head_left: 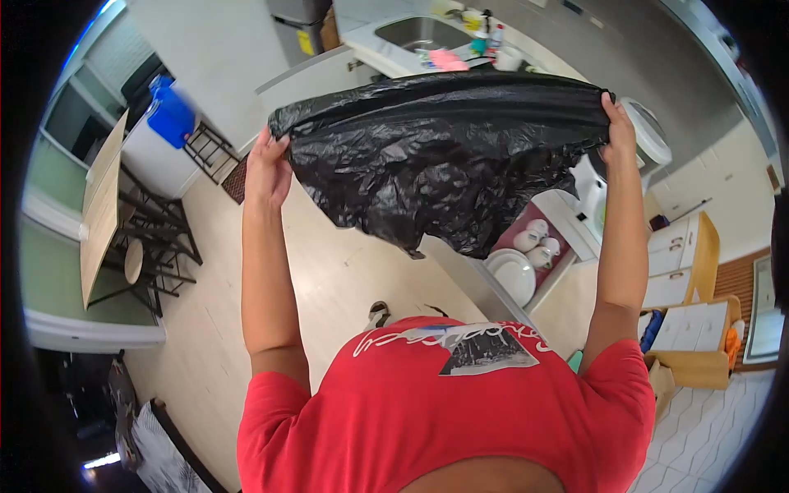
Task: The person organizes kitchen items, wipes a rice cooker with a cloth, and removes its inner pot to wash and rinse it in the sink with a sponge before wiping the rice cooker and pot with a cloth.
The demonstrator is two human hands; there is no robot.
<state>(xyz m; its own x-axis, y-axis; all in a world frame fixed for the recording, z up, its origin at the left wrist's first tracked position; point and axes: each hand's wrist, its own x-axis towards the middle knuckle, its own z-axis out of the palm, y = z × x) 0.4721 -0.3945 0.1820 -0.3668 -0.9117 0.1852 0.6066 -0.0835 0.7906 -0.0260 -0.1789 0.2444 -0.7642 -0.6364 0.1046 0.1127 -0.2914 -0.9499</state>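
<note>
Counter [386, 56] partly hidden behind black plastic sheet [444, 168], grey appliance [297, 10] cut off by the view's top edge

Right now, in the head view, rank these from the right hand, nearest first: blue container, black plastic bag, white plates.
1. black plastic bag: gripped at its edge by the right hand.
2. white plates: below and to the left of that hand.
3. blue container: far left, beyond the left hand.
</note>
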